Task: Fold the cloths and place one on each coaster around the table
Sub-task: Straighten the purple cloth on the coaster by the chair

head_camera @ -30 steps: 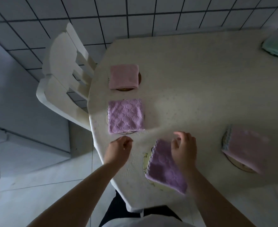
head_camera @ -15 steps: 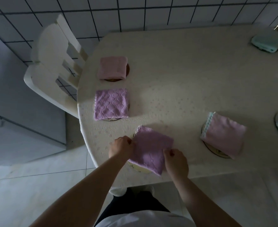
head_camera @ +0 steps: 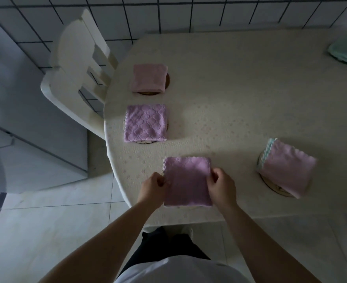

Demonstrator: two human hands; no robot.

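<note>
1. Purple and waffle-textured, the folded cloth [head_camera: 188, 181] lay flat at the near table edge, pinched between both hands, most likely so it could be squared up over a coaster hidden beneath it.
2. The left hand [head_camera: 153, 187] gripped the cloth's left edge with curled fingers clamped on the fabric; the right hand [head_camera: 221, 185] did the same on the right edge, thumb and fingers closed on the hem.
3. Holding opposite edges kept the fold from springing open and let the person turn the square, I judged.
4. Beyond the left fingertips lay a second purple cloth [head_camera: 146, 123] on its coaster [head_camera: 144, 141], whose rim peeked out at the near edge; further beyond sat a pink cloth [head_camera: 149, 78] on a brown coaster [head_camera: 167, 80].
5. Off past the right fingers, a pink cloth with blue trim [head_camera: 287, 167] sat skewed on its coaster [head_camera: 270, 185], and far beyond it a mint cloth [head_camera: 345, 51] rested at the table's [head_camera: 240, 99] far corner.
6. A white chair [head_camera: 76, 64] stood well beyond the left hand.
</note>
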